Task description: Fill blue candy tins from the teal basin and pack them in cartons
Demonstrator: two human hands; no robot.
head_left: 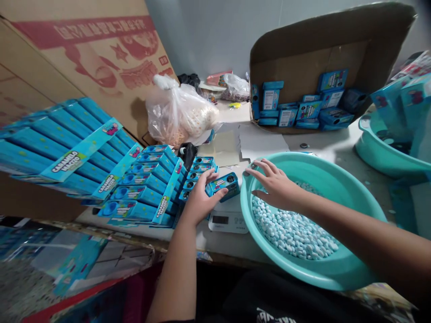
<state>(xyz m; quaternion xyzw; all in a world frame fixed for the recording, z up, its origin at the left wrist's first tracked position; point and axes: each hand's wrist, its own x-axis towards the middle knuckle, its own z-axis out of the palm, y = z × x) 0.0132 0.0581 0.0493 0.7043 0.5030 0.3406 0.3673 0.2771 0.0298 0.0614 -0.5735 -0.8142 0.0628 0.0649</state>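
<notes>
My left hand (203, 197) is closed around a small blue candy box (229, 183), with the thumb along its near side. The box is just above a white digital scale (228, 226). My right hand (278, 186) reaches over the left rim of a turquoise basin (357, 179), its fingers stretched and apart. A small dark round piece (253, 166) shows by its fingertips; whether they grip it is unclear. Pale blue and white candies (296, 233) lie in the basin. Beside my left hand stand several small blue boxes (188, 185) in a group.
Stacked blue display packs (77, 148) fill the left side. Behind them are a large carton (101, 58) and a tied plastic bag (180, 110). An open cardboard box (286, 49) at the back holds several blue boxes. Another turquoise basin (377, 148) stands at right.
</notes>
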